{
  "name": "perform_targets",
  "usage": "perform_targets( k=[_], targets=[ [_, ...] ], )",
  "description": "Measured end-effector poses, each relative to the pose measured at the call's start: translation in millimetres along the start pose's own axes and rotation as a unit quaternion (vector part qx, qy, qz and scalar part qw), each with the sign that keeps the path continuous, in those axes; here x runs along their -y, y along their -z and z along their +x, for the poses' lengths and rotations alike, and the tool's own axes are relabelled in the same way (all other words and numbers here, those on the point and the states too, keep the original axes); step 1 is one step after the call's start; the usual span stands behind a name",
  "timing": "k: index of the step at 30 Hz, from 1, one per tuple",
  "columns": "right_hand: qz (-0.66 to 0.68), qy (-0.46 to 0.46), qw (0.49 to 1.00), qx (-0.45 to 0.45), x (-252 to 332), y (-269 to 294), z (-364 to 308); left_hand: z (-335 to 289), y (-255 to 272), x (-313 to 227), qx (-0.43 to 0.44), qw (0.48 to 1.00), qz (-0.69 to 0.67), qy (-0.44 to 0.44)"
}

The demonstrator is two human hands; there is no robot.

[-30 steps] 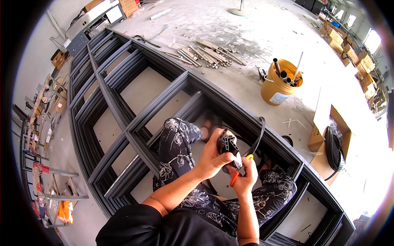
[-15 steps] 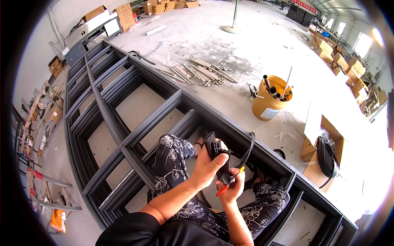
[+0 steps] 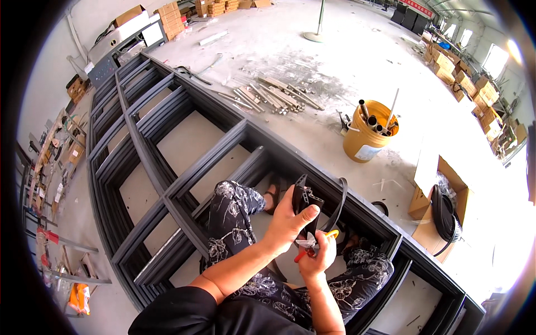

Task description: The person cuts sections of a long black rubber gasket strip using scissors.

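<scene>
My left hand (image 3: 286,224) is closed around a black part with slotted edges (image 3: 307,202), held up between my knees with the thumb laid along it. Just below it, my right hand (image 3: 319,255) grips a pair of cutters (image 3: 306,242) with one red and one yellow handle. The cutters' metal jaws sit close under the black part; whether they touch it I cannot tell. A black flexible strip (image 3: 341,204) curves up to the right of my hands, and its lower end is hidden behind them.
Stacked dark grey metal frames (image 3: 192,164) surround my legs. Beyond them stand a yellow bucket (image 3: 357,146) of tubes and, farther right, an open cardboard box (image 3: 422,209) with a black coil (image 3: 445,215). Cut metal bars (image 3: 279,96) lie on the floor ahead.
The black part has tilted and moved slightly right in my left hand. My right hand has turned the cutters, so their jaws show more and the red handle less.
</scene>
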State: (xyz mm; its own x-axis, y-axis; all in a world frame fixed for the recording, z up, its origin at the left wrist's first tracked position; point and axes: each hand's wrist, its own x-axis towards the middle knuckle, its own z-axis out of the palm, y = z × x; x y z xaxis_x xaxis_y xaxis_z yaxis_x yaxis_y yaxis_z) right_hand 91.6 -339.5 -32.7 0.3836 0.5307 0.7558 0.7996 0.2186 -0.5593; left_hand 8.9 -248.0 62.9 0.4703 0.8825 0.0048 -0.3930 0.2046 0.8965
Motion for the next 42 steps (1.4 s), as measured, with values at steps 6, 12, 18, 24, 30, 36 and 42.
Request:
perform_targets(
  k=[6,12,18,24,30,36,42],
  targets=[
    [0.009,-0.003,1.000,0.015,0,5,5,1,7,3,0.034,0.999,0.019,0.023],
    [0.016,-0.006,1.000,0.007,2,6,9,3,11,2,0.063,0.997,0.012,0.032],
    [0.015,-0.002,1.000,0.005,-1,8,12,-1,6,6,0.082,0.996,-0.017,0.018],
    [0.007,0.009,1.000,0.022,-1,13,15,0,12,7,0.128,0.991,0.008,0.043],
    [0.010,0.009,1.000,0.028,-2,12,16,-1,12,6,0.160,0.984,-0.010,0.073],
    [0.011,0.005,1.000,0.024,-2,14,13,-3,10,4,0.151,0.984,-0.011,0.096],
    [0.011,-0.004,0.999,0.039,-2,15,13,2,7,1,0.156,0.981,-0.002,0.117]
  ],
)
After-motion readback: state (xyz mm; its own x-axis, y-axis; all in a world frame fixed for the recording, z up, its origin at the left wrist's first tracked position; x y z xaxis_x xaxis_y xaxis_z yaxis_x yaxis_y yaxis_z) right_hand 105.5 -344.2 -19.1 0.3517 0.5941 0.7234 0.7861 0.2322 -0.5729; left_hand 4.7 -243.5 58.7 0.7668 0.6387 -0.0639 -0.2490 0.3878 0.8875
